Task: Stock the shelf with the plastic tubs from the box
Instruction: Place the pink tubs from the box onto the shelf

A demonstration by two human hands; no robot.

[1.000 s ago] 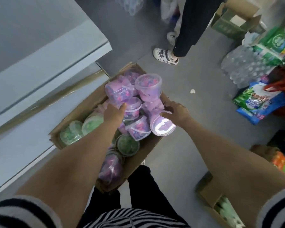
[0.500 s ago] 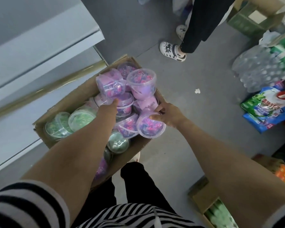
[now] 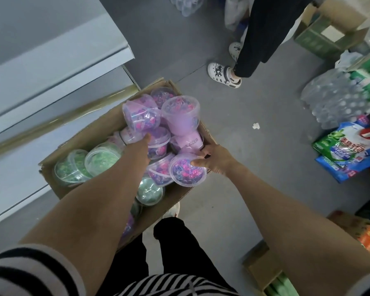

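Tubs [image 3: 181, 118] round, clear plastic; box [image 3: 98, 130] cardboard

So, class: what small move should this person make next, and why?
Probably lift the purple tub clear of the box and carry it toward the shelf: the right hand grips its rim at the box's edge, while the left hand only reaches among the piled tubs.

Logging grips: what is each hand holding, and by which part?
Right hand grips a purple tub by its lidded rim. Left hand is among other tubs; fingers hidden, hold unclear.
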